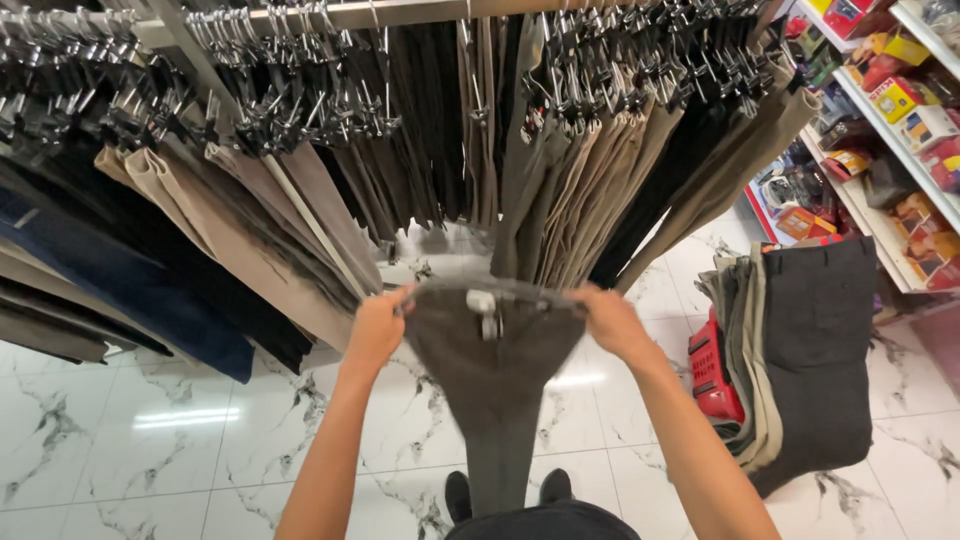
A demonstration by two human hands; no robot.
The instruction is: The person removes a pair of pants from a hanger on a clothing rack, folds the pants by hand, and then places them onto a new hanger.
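We hold grey trousers [493, 360] on a clip hanger [484, 303] below a clothes rail [330, 14].
Left hand [376, 328] and right hand [608, 320] fingers grip the waistband at centre; hanger clipped on, trousers not yet hung at 12 o'clock.

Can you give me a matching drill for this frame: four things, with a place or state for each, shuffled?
Things:
1. grey trousers
2. left hand
3. red basket
4. folded trousers stack

Places or states:
A. draped over the red basket
B. on the marble floor, at right, below the shelves
C. held up by the waistband, between both hands
D. gripping the waistband's left end

Pairs: 1-C, 2-D, 3-B, 4-A
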